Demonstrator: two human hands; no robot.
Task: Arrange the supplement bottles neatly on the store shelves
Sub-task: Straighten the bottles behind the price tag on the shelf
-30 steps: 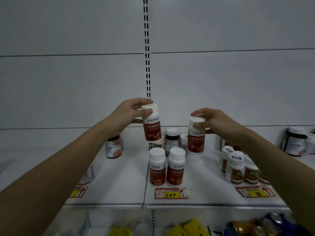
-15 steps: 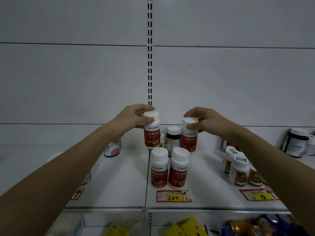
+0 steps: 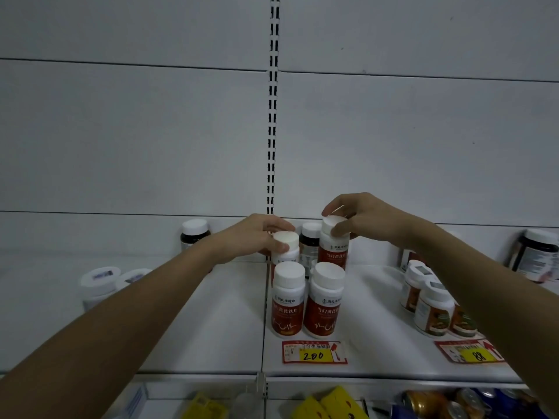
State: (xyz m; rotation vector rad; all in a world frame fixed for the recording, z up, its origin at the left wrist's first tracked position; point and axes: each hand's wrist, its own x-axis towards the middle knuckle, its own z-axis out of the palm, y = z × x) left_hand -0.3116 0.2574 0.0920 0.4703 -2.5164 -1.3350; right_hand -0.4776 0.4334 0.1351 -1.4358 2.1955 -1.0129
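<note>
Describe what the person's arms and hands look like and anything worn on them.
Both forearms are bare as far as the frame shows: no sleeves, gloves, watch or bracelets. No rings show on the left hand or the right hand. The arms look slim.

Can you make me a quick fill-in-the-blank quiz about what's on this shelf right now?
1. The yellow price tag below the two front red-label bottles reads ____.
2. Each hand grips a red-label bottle by its ____ cap.
3. The left hand holds its bottle ____ than the right hand holds its own.

Missing words: 200; white; lower
</note>
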